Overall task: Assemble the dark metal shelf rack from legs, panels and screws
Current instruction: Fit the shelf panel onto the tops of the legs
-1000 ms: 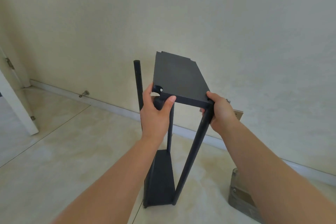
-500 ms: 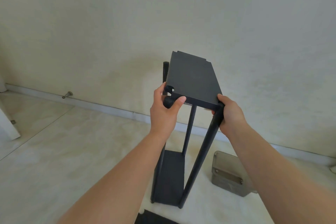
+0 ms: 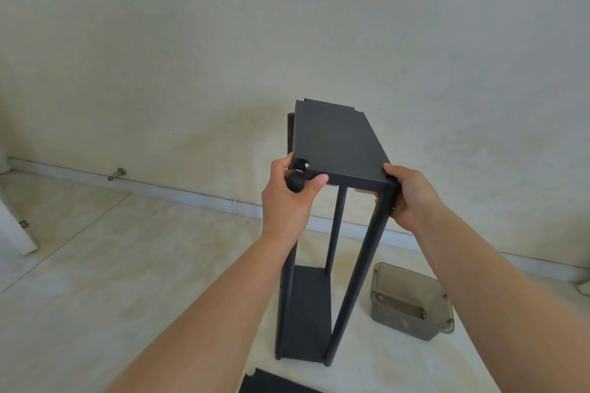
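Note:
A dark metal rack stands upright on the floor, its bottom panel joined to round legs. A dark top panel lies across the leg tops. My left hand grips the top of the near left leg, thumb against the panel's front edge by a notched corner. My right hand grips the near right leg at the panel's right corner. A far left leg pokes up beside the panel. A back leg shows under the panel.
A translucent grey plastic box sits on the floor right of the rack. Another dark panel lies at the bottom edge. A door stop juts from the baseboard at left. A white door edge is far left.
The view has swung right, so the rack sits more centred and the grey box is in fuller view. Both hands keep their grip on the legs at the top panel's near corners.

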